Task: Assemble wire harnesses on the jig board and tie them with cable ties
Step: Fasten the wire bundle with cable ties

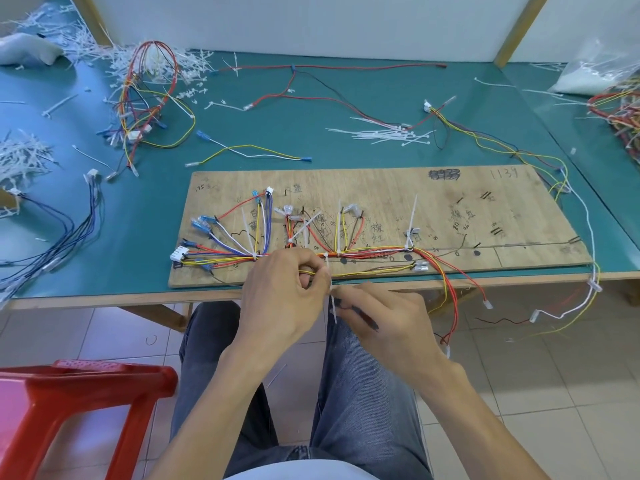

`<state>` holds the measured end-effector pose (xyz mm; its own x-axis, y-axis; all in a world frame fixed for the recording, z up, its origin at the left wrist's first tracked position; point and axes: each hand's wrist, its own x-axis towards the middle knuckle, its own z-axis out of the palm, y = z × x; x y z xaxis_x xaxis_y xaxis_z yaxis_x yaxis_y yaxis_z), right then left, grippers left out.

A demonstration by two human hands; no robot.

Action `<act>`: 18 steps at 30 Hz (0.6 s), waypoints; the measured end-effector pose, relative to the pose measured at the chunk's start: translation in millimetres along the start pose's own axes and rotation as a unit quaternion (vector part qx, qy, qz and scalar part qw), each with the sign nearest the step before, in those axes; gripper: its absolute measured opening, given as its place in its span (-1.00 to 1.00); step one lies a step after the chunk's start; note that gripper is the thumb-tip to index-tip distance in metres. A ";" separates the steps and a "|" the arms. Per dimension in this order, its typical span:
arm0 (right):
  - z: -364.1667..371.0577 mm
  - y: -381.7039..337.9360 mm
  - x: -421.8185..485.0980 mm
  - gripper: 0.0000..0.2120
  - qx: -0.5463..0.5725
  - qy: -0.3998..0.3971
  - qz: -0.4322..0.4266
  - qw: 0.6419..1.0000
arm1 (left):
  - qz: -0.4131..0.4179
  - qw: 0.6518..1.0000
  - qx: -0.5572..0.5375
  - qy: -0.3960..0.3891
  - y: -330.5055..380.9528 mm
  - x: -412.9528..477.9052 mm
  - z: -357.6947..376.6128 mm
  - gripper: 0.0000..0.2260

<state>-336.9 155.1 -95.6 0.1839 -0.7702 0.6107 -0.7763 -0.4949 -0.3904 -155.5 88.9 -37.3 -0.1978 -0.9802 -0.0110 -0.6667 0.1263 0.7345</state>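
Note:
A wooden jig board (433, 209) lies on the green table with a harness of coloured wires (374, 252) laid along its near edge and fanned out to the left. Several white cable ties stand up from the bundle. My left hand (284, 299) is at the board's front edge, fingers curled round the yellow and red wires and pinching a white cable tie (331, 299) that hangs below the table edge. My right hand (388, 320) sits just right of it, touching the tie's tail and holding a dark tool (363, 317) against its palm.
Loose cable ties (388, 135) lie behind the board. A finished harness bundle (145, 98) and tie offcuts (104, 46) sit at the back left, blue wires (69, 233) at the left, more harnesses (620, 112) far right. A red plastic stool (69, 403) stands at lower left.

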 end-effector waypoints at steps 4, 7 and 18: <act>0.5 -0.4 1.9 -0.80 0.025 -0.006 -0.014 1.000 | -0.003 1.000 0.005 0.004 0.3 0.7 0.9 -0.87; 1.0 -4.7 5.7 -0.80 0.109 -0.010 0.044 0.993 | 0.003 1.000 0.015 0.017 1.1 -1.1 1.5 -0.88; -8.1 -18.6 15.4 -0.84 0.376 -0.084 0.292 0.876 | 0.001 0.999 0.025 0.029 1.8 -5.6 4.8 -0.97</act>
<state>-324.5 155.7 -73.4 0.0223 -0.9973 0.0704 -0.1634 -0.0732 -0.9838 -159.0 95.3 -39.2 -0.1584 -0.9869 0.0312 -0.7011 0.1347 0.7003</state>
